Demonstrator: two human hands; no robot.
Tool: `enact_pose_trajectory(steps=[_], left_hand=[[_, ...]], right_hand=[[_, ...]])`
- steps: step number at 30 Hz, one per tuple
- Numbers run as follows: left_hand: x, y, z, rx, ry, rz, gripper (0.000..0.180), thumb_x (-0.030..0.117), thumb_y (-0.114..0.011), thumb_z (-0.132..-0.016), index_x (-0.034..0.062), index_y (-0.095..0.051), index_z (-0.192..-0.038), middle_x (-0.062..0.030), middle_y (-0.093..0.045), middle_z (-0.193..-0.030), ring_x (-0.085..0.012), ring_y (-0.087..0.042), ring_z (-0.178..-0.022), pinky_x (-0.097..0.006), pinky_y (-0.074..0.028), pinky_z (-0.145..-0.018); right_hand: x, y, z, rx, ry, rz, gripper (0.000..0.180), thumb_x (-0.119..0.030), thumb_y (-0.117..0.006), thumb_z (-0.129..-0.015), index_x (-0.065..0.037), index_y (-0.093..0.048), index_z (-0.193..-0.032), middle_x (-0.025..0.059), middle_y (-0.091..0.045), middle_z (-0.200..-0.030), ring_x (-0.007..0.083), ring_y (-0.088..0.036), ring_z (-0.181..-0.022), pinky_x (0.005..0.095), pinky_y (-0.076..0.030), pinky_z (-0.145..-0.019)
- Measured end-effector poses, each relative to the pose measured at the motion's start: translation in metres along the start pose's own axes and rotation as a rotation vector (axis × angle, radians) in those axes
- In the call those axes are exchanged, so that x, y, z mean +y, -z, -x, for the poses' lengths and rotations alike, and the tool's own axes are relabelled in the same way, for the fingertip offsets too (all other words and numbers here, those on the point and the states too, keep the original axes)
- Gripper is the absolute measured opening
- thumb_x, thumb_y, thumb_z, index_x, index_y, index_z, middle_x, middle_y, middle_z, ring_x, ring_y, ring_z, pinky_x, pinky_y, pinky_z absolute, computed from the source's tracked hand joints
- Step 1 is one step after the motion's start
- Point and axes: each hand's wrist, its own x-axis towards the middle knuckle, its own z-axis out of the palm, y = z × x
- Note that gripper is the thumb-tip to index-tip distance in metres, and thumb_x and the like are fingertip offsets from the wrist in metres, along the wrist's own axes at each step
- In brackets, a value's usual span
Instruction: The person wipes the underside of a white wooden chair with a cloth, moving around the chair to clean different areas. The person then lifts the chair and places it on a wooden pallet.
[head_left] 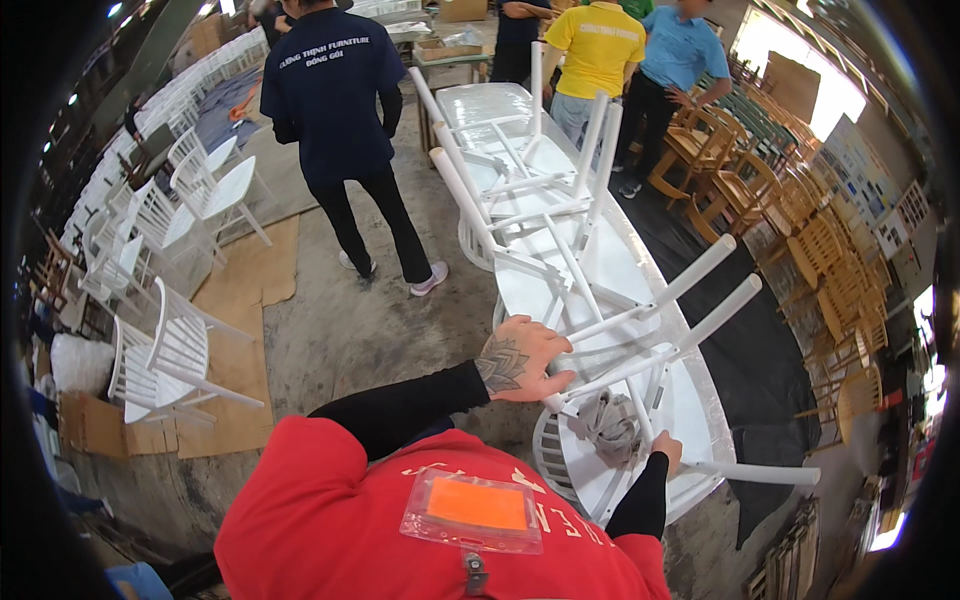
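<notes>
Upside-down white chairs rest in a row on a long table. The nearest chair is in front of me, its legs sticking up and outward. My left hand is over the near-left part of this chair, beside a leg end, with thumb and index finger apart; its other fingers are partly hidden. My right hand is closed on the chair's frame near a rung, fingers partly hidden. Between the hands, a crumpled grey cloth lies on the underside of the seat.
The long table has a shiny, plastic-like cover. A person in a dark shirt stands left of it; people in yellow and blue stand beyond. White chairs line the left, wooden chairs the right.
</notes>
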Motion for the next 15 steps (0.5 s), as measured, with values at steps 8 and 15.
enact_pose_trajectory(steps=[8,15], left_hand=[[-0.001,0.001,-0.001,0.012,-0.001,0.003,0.034,0.038,-0.071,-0.082,0.0095,-0.072,-0.101,-0.0108,-0.072,-0.095,-0.0297,-0.068,-0.092,-0.043,-0.048,-0.093],[-0.01,-0.007,0.01,0.014,0.043,0.001,0.036,0.04,-0.071,-0.081,0.0089,-0.072,-0.1,-0.0115,-0.072,-0.092,-0.0308,-0.069,-0.09,-0.044,-0.048,-0.091]], right_hand=[[-0.006,0.005,0.004,-0.023,0.008,-0.02,0.052,-0.04,-0.056,-0.085,0.005,-0.071,-0.106,0.0267,-0.071,-0.111,0.0426,-0.068,-0.107,0.0516,-0.051,-0.093],[-0.014,-0.011,0.009,-0.103,0.063,0.009,0.053,-0.041,-0.057,-0.086,0.004,-0.071,-0.111,0.0264,-0.07,-0.115,0.0433,-0.066,-0.112,0.0513,-0.05,-0.097]])
